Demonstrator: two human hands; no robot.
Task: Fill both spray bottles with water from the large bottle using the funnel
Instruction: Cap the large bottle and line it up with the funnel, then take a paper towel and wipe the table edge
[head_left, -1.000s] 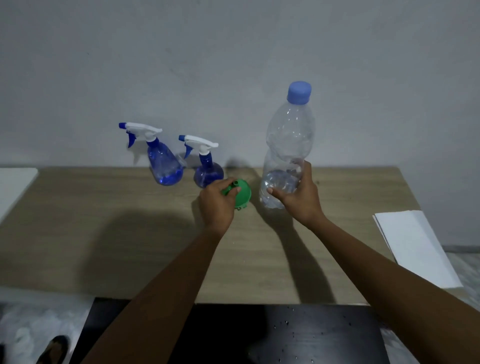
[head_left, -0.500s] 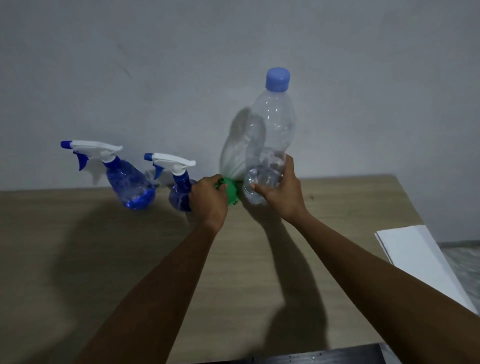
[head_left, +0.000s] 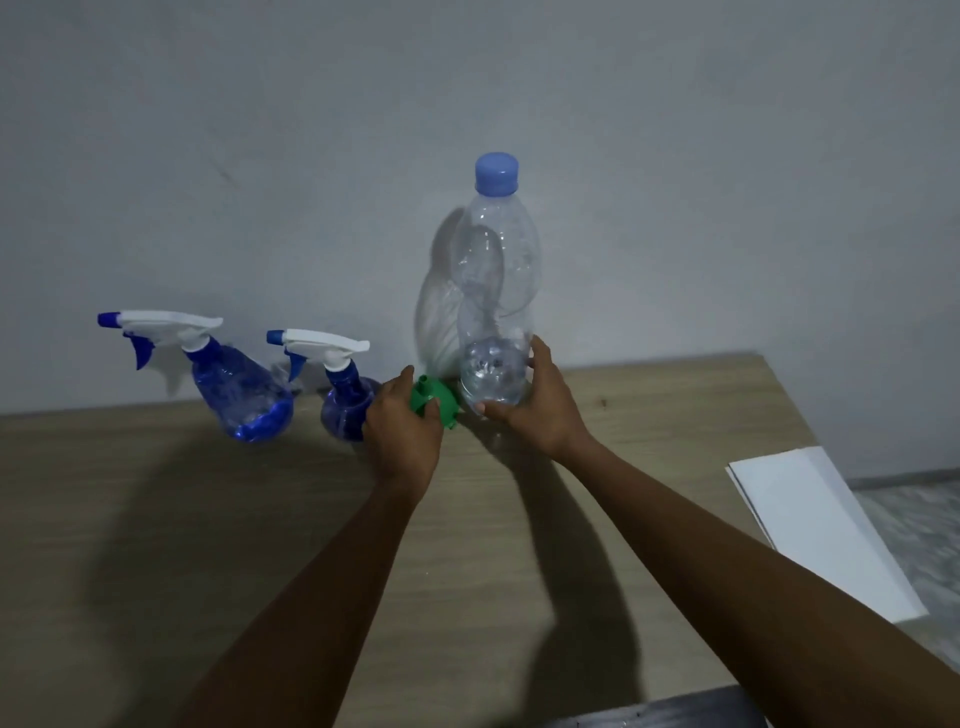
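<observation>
A tall clear bottle with a blue cap stands upright at the back of the wooden table, a little water in its base. My right hand grips its lower part. Just left of it lies a small green funnel with its spout up, and my left hand is closed on it. Two blue spray bottles with white trigger heads stand to the left: a larger one and a smaller one right beside my left hand. Both have their heads screwed on.
A grey wall rises directly behind the table. White sheets of paper overhang the table's right edge. A dark surface shows at the bottom edge of the view.
The view has shifted closer and upward, so the objects sit lower in the frame. Both hands keep their holds on the funnel and the large bottle near the wall.
</observation>
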